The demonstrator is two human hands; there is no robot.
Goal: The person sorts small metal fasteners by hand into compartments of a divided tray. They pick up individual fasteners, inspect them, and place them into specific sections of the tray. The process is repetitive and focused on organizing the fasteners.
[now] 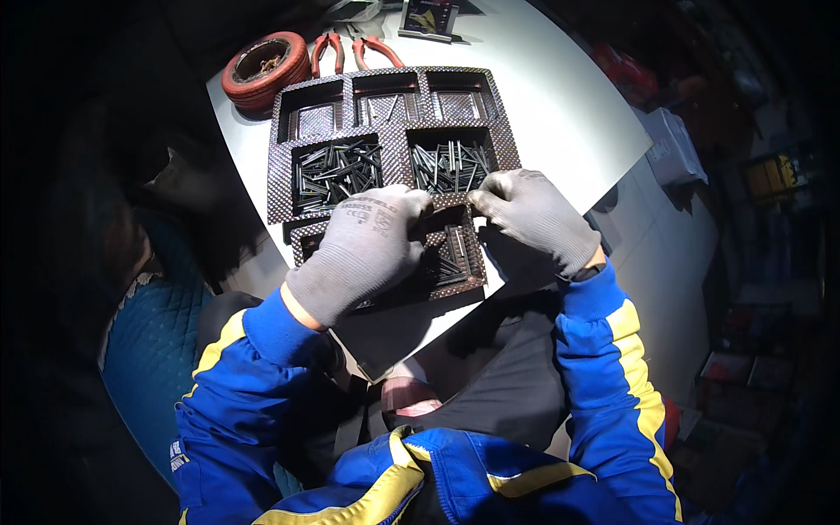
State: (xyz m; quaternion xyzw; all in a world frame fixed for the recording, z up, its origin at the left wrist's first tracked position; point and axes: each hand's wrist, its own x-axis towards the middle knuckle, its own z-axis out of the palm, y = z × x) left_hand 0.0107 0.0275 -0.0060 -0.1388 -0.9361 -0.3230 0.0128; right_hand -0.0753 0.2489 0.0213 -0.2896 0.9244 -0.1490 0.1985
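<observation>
My left hand (pixel 367 239), in a grey knit work glove bearing print, is curled over a smaller dark patterned plastic tray (pixel 476 262). Its fingertips are partly hidden, so whether it grips anything does not show. My right hand (pixel 535 213), gloved alike, has thumb and forefinger together by the trays' right side; nothing can be made out between them. Behind the hands lies a larger compartment tray (pixel 394 147) of the same patterned plastic. Two of its compartments hold heaps of short thin black rods, a left heap (pixel 338 174) and a right heap (pixel 453 164). More dark rods (pixel 447 270) lie in the smaller tray.
A red tyre-shaped bowl (pixel 289 59) stands at the white table's (pixel 558 98) back left. Beside it lie two red-handled pliers (pixel 328 52), and a small stand (pixel 428 20) holds a printed card or screen. A white box (pixel 676 147) is beyond the right edge.
</observation>
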